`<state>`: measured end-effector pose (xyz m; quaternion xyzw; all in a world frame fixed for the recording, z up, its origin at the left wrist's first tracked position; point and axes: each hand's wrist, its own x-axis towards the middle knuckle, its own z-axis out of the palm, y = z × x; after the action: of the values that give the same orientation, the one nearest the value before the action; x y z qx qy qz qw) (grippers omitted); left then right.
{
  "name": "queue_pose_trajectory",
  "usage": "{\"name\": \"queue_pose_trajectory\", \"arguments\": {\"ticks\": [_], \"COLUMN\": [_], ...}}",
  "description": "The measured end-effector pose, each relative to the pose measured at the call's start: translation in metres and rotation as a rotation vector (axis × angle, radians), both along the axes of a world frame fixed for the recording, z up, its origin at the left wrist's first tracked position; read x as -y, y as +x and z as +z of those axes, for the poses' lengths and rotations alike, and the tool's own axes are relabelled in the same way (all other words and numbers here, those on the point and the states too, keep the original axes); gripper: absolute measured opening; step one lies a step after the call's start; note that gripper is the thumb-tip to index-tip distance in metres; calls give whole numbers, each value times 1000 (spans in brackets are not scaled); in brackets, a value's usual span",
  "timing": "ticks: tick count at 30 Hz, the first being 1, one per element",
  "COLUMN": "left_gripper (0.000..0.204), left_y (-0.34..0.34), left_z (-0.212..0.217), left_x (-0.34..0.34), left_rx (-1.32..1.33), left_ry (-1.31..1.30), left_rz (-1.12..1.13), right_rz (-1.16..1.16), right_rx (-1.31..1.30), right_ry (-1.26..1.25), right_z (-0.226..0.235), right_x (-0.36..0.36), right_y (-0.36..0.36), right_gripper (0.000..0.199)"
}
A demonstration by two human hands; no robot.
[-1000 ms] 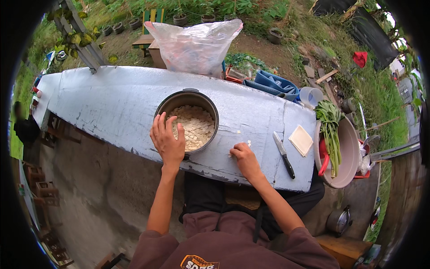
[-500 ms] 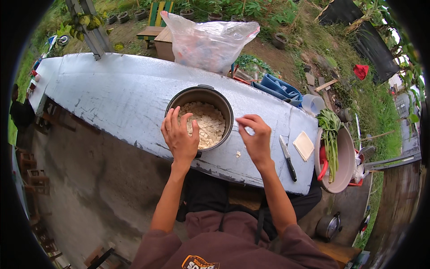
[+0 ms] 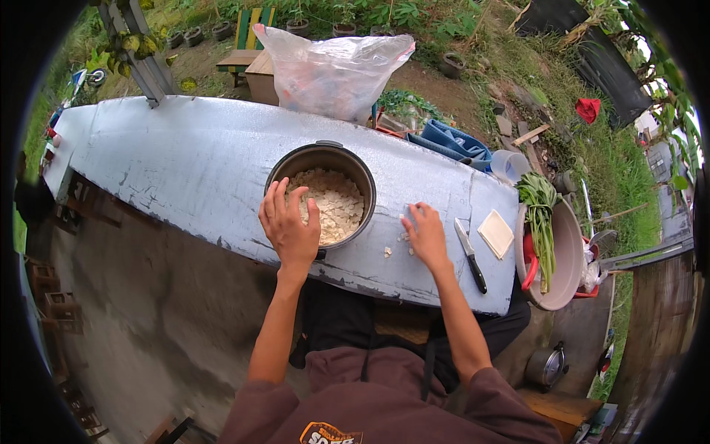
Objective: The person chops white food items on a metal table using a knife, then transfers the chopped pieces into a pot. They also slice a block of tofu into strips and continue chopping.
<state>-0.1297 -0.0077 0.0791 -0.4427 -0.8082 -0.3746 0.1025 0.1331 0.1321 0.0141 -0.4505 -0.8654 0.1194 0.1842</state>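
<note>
A dark metal pot on the table holds many small, flat, cream-coloured pieces. My left hand is over the pot's near-left rim, fingers curved and apart, with nothing seen in them. To the right of the pot, my right hand is low over the tabletop, its fingers apart beside a few tiny white bits. Another small pale piece lies between that hand and the pot. Right of my right hand are a black-handled knife and a square stack of pale sheets.
The long metal-topped table has worn edges. Beyond it stands a filled clear plastic bag. Blue cloth and a clear tub are at the far-right edge. Leafy greens lie across a large basin at the right.
My right hand has gone from a raised pinch down toward the tabletop, and its fingers have parted. Small white bits now show beside it. My left hand stays at the pot.
</note>
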Motion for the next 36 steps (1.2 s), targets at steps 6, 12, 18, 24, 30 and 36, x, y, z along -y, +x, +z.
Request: {"name": "queue_pose_trajectory", "arguments": {"ticks": [6, 12, 18, 24, 30, 36], "left_gripper": [24, 24, 23, 23, 21, 21], "left_y": [1, 1, 1, 3, 2, 1], "left_z": [-3, -3, -2, -3, -3, -2], "left_x": [1, 0, 1, 1, -1, 1], "left_rx": [-7, -2, 12, 21, 30, 29], "left_ry": [-20, -26, -26, -6, 12, 23], "left_rz": [24, 26, 24, 29, 5, 11], "right_rz": [18, -26, 23, 0, -94, 286], "right_rx": [-28, -205, -307, -281, -563, -558], "right_ry": [-20, -76, -105, -215, -78, -8], "right_z": [12, -4, -3, 1, 59, 115], "right_x": [74, 98, 97, 82, 47, 54], "right_y": [-19, -24, -21, -18, -42, -106], "right_gripper": [48, 30, 19, 19, 20, 25]}}
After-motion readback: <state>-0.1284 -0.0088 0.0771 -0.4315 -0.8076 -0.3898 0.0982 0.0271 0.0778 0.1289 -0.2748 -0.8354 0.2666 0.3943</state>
